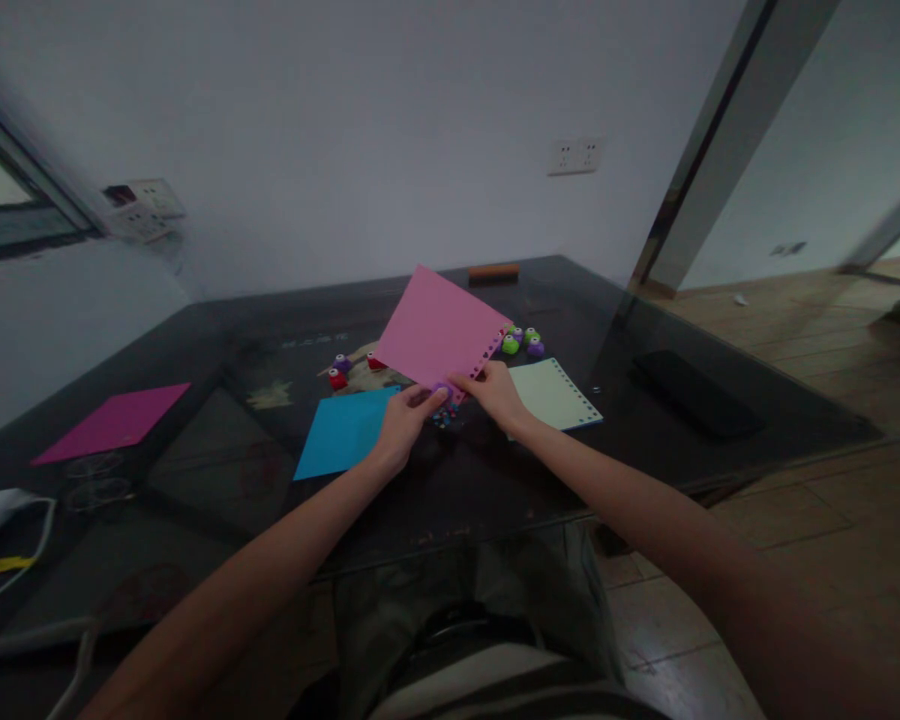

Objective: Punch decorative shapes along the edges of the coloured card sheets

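Note:
A pink sheet of paper (pixel 435 328) with a row of punched holes along its right edge is held up, tilted, over the dark glass table (pixel 232 470). My right hand (pixel 497 395) pinches its lower corner. My left hand (pixel 405 420) grips a small purple punch (pixel 442 392) clamped on the sheet's lower edge. Tiny paper bits lie under the punch. A blue sheet (pixel 343 430) lies flat just left of my left hand. A pale yellow sheet (pixel 559 395) with punched edges lies right of my right hand.
Small green and purple punches (pixel 523 342) sit behind the pink sheet, red and purple ones (pixel 339 372) to its left. A magenta sheet (pixel 116 420) lies far left. A black flat object (pixel 694 393) is at the right, an orange bar (pixel 493 271) at the back, cables (pixel 15 570) front left.

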Demonstrator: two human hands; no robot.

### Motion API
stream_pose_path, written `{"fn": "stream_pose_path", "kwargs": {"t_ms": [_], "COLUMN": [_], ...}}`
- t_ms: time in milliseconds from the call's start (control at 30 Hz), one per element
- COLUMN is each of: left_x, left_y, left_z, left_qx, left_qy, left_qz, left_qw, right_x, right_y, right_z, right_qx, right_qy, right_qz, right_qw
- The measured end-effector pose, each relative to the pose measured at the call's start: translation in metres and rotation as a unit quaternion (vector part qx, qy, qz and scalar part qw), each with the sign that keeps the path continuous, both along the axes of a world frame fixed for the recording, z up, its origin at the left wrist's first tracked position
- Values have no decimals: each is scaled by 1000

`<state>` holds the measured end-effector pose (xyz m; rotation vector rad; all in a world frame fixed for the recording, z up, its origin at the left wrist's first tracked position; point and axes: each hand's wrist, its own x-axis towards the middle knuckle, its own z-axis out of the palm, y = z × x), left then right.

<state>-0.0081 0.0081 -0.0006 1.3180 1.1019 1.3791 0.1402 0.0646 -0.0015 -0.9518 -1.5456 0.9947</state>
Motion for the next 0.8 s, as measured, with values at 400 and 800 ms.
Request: {"fn": "stream_pose_path", "kwargs": {"t_ms": [400,800], "left_x": [-3,-14], "left_y": [3,4], "left_z": [-2,2], "left_qx": [-32,2], "left_qy": [33,191], "left_qz": [-9,-11], "left_qw": [999,982], "right_x": [1,7], "right_y": [4,4], "right_z": [-4,2], "right_qx": [-23,-10], "right_qy": [25,12], "right_qz": [5,-20], "right_qw": [999,1000]}}
